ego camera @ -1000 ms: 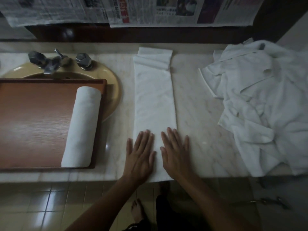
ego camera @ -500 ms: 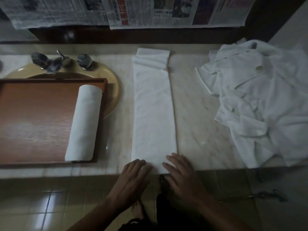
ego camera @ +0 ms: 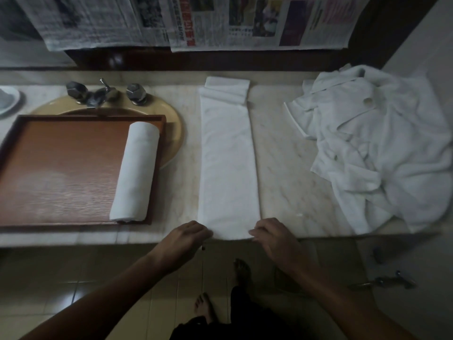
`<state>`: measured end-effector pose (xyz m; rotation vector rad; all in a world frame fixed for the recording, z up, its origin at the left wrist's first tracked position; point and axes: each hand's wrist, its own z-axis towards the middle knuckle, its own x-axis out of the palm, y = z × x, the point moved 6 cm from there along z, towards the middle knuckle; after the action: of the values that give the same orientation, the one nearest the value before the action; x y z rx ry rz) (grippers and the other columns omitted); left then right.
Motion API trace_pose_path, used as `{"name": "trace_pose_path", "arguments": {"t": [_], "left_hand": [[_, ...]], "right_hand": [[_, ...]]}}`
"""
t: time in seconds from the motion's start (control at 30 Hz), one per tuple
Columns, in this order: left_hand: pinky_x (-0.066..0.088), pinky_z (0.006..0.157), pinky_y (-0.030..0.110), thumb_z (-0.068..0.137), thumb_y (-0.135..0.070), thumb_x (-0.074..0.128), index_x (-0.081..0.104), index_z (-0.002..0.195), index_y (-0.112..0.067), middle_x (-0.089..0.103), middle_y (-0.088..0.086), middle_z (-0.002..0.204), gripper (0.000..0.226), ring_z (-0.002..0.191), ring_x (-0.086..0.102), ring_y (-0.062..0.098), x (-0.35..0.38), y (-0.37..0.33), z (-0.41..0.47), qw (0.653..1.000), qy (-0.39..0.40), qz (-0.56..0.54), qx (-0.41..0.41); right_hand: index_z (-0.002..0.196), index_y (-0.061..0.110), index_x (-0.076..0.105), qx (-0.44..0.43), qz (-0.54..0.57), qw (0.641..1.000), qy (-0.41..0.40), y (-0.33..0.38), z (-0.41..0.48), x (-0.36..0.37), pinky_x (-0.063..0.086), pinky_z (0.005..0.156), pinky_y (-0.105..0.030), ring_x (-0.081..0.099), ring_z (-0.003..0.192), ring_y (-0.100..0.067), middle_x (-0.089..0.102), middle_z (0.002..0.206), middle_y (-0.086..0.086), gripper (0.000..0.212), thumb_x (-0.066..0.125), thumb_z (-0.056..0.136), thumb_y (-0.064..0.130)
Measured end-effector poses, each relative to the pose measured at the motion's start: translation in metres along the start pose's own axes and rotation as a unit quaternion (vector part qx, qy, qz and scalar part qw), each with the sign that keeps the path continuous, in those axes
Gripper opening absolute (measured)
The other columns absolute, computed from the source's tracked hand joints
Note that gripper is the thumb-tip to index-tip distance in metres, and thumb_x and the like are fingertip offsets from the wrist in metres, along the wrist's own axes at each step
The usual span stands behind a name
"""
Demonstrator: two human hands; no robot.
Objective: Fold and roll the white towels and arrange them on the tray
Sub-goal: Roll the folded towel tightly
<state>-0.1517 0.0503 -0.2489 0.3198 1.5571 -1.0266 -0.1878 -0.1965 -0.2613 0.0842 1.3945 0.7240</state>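
Observation:
A white towel folded into a long strip (ego camera: 228, 158) lies on the marble counter, running from the back wall to the front edge. My left hand (ego camera: 187, 238) pinches its near left corner and my right hand (ego camera: 272, 236) pinches its near right corner, both at the counter's front edge. One rolled white towel (ego camera: 134, 171) lies along the right side of the brown wooden tray (ego camera: 61, 168), which rests over the sink. A heap of unfolded white towels (ego camera: 382, 146) sits at the right of the counter.
A yellow sink (ego camera: 175, 123) with a metal tap (ego camera: 103, 94) lies under and behind the tray. Newspapers (ego camera: 196, 20) hang on the wall behind. A white dish (ego camera: 7, 99) is at the far left. My bare feet stand on the tiled floor below.
Both hands slid from flat on the strip's near part back to its near end, then spread apart to its two corners and closed on them.

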Motion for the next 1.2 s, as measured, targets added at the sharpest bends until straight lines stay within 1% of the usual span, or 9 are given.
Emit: {"name": "trace_pose_path", "arguments": {"t": [0.13, 0.27, 0.43, 0.5, 0.57, 0.63, 0.73, 0.97, 1.2], "left_hand": [[0.056, 0.069, 0.027, 0.093, -0.013, 0.074, 0.075, 0.105, -0.024, 0.074, -0.011, 0.096, 0.016, 0.078, 0.068, 0.002, -0.018, 0.011, 0.001, 0.978, -0.07, -0.1, -0.172], [0.047, 0.069, 0.006, 0.089, -0.019, 0.079, 0.081, 0.093, -0.028, 0.072, -0.022, 0.085, 0.01, 0.084, 0.066, -0.01, -0.02, 0.021, 0.004, 0.927, -0.071, -0.199, -0.309], [0.048, 0.065, 0.012, 0.086, -0.02, 0.08, 0.081, 0.095, -0.028, 0.074, -0.012, 0.084, 0.012, 0.079, 0.068, 0.0, -0.014, 0.027, 0.008, 0.879, -0.085, -0.236, -0.405], [0.043, 0.06, 0.011, 0.086, -0.017, 0.078, 0.08, 0.093, -0.026, 0.071, -0.006, 0.085, 0.012, 0.078, 0.066, 0.006, -0.012, 0.024, 0.014, 0.882, -0.093, -0.201, -0.417], [0.041, 0.059, 0.015, 0.087, -0.015, 0.073, 0.076, 0.093, -0.024, 0.065, -0.002, 0.092, 0.011, 0.079, 0.062, 0.011, -0.012, 0.021, 0.018, 0.896, -0.115, -0.155, -0.399], [0.044, 0.059, 0.021, 0.088, -0.009, 0.071, 0.072, 0.093, -0.018, 0.058, -0.001, 0.093, 0.011, 0.076, 0.056, 0.013, -0.011, 0.014, 0.021, 0.933, -0.127, -0.098, -0.321], [0.05, 0.059, 0.035, 0.081, 0.006, 0.072, 0.071, 0.088, -0.014, 0.06, 0.002, 0.086, 0.021, 0.076, 0.052, 0.019, 0.004, -0.002, 0.025, 0.983, -0.06, 0.012, -0.172], [0.05, 0.065, 0.035, 0.066, 0.006, 0.072, 0.066, 0.098, -0.015, 0.059, 0.001, 0.097, 0.039, 0.083, 0.049, 0.019, 0.021, -0.004, 0.015, 0.99, 0.032, 0.084, -0.111], [0.047, 0.079, 0.038, 0.06, -0.003, 0.069, 0.063, 0.105, -0.016, 0.056, 0.001, 0.104, 0.048, 0.09, 0.049, 0.023, 0.013, -0.003, 0.016, 0.986, 0.09, 0.137, -0.019]], "right_hand": [[0.107, 0.018, 0.078, 0.078, 0.022, 0.997, -0.001, -0.006, 0.009, -0.007, 0.055, 0.075, -0.042, 0.059, 0.092, -0.019, 0.071, 0.097, 0.003, 0.018, 0.07, 0.092, 0.022], [0.11, 0.031, 0.073, 0.22, 0.106, 0.97, 0.02, -0.016, 0.015, -0.017, 0.053, 0.088, -0.033, 0.061, 0.093, -0.006, 0.061, 0.091, 0.021, 0.016, 0.072, 0.095, 0.029], [0.097, 0.028, 0.074, 0.253, 0.077, 0.964, 0.038, -0.016, 0.025, -0.011, 0.054, 0.083, -0.033, 0.057, 0.092, -0.008, 0.063, 0.09, 0.014, 0.006, 0.073, 0.092, 0.031], [0.096, 0.027, 0.072, 0.246, 0.074, 0.966, 0.024, -0.014, 0.028, -0.008, 0.051, 0.081, -0.03, 0.054, 0.094, -0.009, 0.058, 0.094, 0.011, 0.007, 0.071, 0.091, 0.022], [0.098, 0.024, 0.072, 0.205, 0.056, 0.977, 0.012, -0.005, 0.032, -0.005, 0.045, 0.079, -0.026, 0.05, 0.096, -0.009, 0.054, 0.099, 0.009, 0.019, 0.065, 0.09, 0.009], [0.102, 0.018, 0.074, 0.157, 0.038, 0.987, 0.021, 0.008, 0.035, -0.001, 0.049, 0.079, -0.024, 0.05, 0.096, -0.009, 0.055, 0.102, 0.005, 0.028, 0.062, 0.09, -0.003], [0.102, 0.013, 0.076, 0.108, 0.005, 0.994, 0.035, 0.017, 0.032, 0.011, 0.056, 0.068, -0.042, 0.056, 0.094, -0.022, 0.06, 0.1, -0.001, 0.034, 0.066, 0.082, -0.012], [0.119, 0.015, 0.069, 0.059, -0.05, 0.995, 0.058, 0.029, 0.023, 0.009, 0.049, 0.081, -0.033, 0.053, 0.099, -0.022, 0.059, 0.111, -0.002, 0.04, 0.051, 0.084, 0.006], [0.118, 0.019, 0.065, 0.031, -0.071, 0.994, 0.071, 0.027, 0.027, 0.009, 0.048, 0.077, -0.033, 0.055, 0.098, -0.022, 0.061, 0.113, -0.001, 0.042, 0.056, 0.081, 0.003]]}}
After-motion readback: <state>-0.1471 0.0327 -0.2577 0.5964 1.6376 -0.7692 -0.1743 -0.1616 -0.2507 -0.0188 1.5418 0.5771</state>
